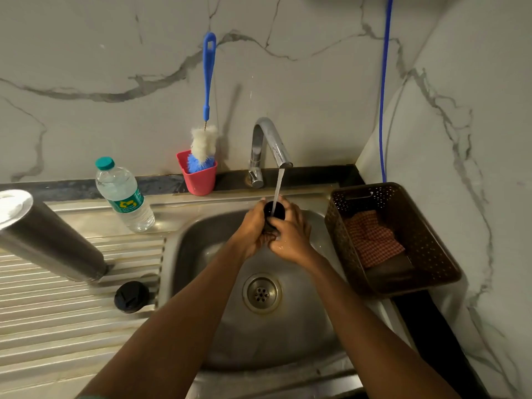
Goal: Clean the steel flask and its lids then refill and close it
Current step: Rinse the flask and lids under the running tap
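Note:
Over the steel sink [207,234], my left hand [252,230] and my right hand [290,234] together hold a small black cup-shaped lid [273,212], its open side up. Water runs from the chrome tap [270,145] straight into it. The steel flask [49,240] stands open on the ribbed drainboard at the left, with white foam in its mouth. A second black lid [131,296] lies on the drainboard near the sink's left edge.
A plastic water bottle [123,194] with a green cap stands behind the drainboard. A red cup [198,177] holds a blue-handled bottle brush [208,82] against the wall. A brown basket [394,237] with a checked cloth sits right of the sink. A blue hose [384,87] hangs down the wall.

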